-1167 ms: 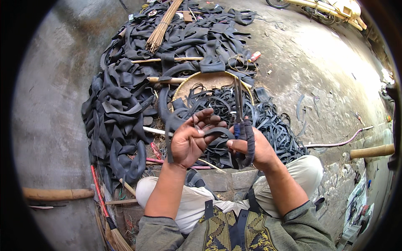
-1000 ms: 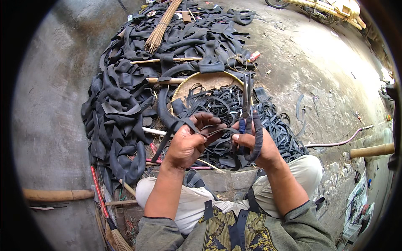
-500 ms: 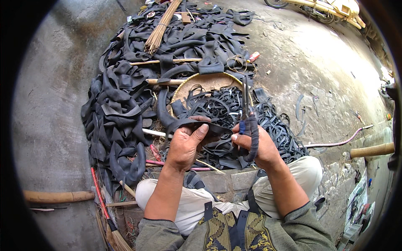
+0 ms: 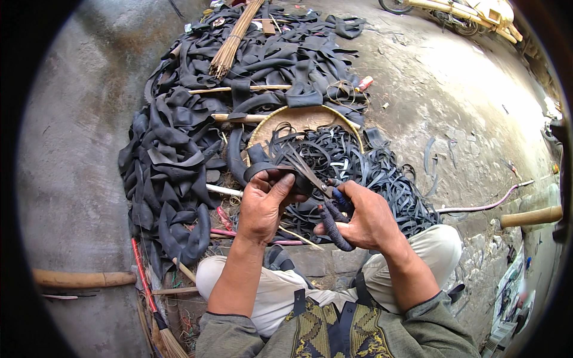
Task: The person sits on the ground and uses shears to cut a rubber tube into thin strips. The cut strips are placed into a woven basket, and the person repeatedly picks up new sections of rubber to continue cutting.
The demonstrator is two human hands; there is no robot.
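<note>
My left hand [image 4: 264, 206] pinches a black rubber strip [image 4: 258, 169] between thumb and fingers, in front of the round woven tray. Wrapped around the padded handles of a pair of scissors [image 4: 312, 177], my right hand [image 4: 369, 216] holds them with the blades pointing up and left. The blades are spread a little and lie beside the strip, close to my left fingertips. Whether they touch the rubber I cannot tell. Many narrow cut rubber strips [image 4: 334, 146] fill the woven tray [image 4: 267, 127] and spill over its right side.
A large heap of wide black rubber pieces [image 4: 173, 149] lies left of and behind the tray. On it rests a bundle of thin sticks [image 4: 230, 48]. A broom with a red handle [image 4: 143, 274] is at lower left. Bamboo poles [image 4: 531, 216] jut in at both sides.
My right hand has turned the scissors from upright to leaning left, bringing the blades over to the strip at my left hand. My left hand keeps its pinch.
</note>
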